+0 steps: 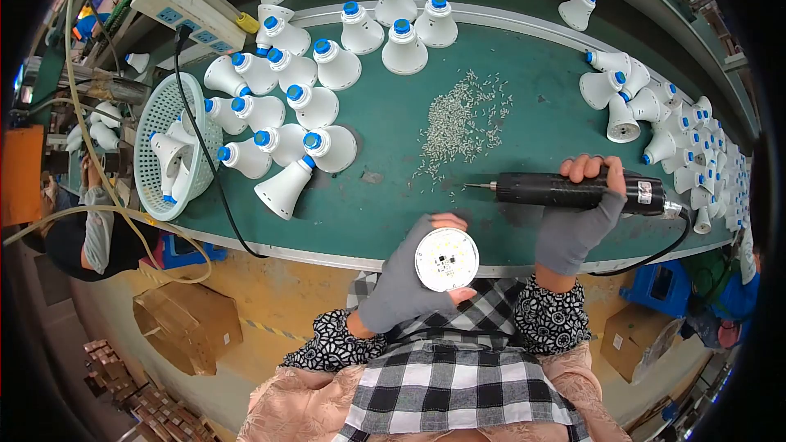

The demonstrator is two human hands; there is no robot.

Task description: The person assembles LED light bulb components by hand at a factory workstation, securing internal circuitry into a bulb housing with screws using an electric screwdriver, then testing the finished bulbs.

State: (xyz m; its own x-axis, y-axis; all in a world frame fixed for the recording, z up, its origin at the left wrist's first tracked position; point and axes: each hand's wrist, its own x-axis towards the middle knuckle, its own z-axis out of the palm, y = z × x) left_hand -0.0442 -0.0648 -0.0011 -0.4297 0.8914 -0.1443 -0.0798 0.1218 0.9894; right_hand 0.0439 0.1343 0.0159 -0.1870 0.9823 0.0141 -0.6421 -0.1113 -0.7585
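My left hand (409, 278), in a grey fingerless glove, is closed around a round white LED lamp (447, 247). Its flat circuit board faces up toward me, with small dark chips near the middle. My right hand (581, 213), gloved the same way, grips a black electric screwdriver (536, 189) lying level over the table. The thin metal bit points left, above and right of the lamp, apart from it. A loose pile of small silvery screws (458, 123) lies beyond the bit. Whether the bit carries a screw is too small to tell.
White lamp housings with blue caps stand at left (327, 149) and right (626, 86) on the green table (524, 74). A pale green basket (147, 188) holds more. A power strip (192, 12) feeds a black cable. Other people sit at the left and right edges.
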